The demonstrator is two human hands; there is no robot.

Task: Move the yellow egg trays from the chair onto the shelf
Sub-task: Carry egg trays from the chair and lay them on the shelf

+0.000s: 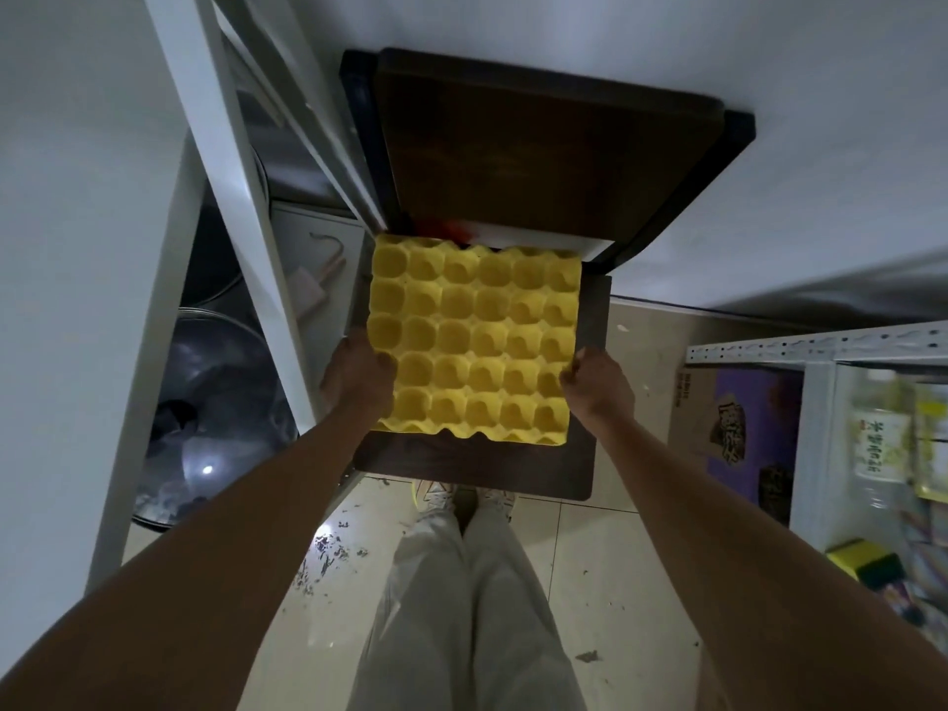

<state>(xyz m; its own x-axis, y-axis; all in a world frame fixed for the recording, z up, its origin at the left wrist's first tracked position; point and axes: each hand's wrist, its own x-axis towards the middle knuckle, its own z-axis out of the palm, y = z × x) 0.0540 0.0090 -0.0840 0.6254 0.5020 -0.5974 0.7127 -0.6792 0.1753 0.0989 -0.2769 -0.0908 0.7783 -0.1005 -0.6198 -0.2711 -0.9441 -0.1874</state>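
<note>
A yellow egg tray [474, 341] with many round cups lies over the dark brown seat of the chair [472, 469] straight in front of me. My left hand [359, 377] grips the tray's left edge near its front corner. My right hand [597, 384] grips the right edge at about the same height. Whether more trays lie stacked beneath it is hidden. A white metal shelf [241, 197] stands to the left of the chair, another shelf [821, 346] to the right.
The chair's dark backrest [544, 161] rises against the white wall. A glass pot lid [205, 397] and utensils sit low in the left shelf. A purple cardboard box [738, 423], bottles and a sponge [867, 556] fill the right side. My feet stand on the littered tile floor.
</note>
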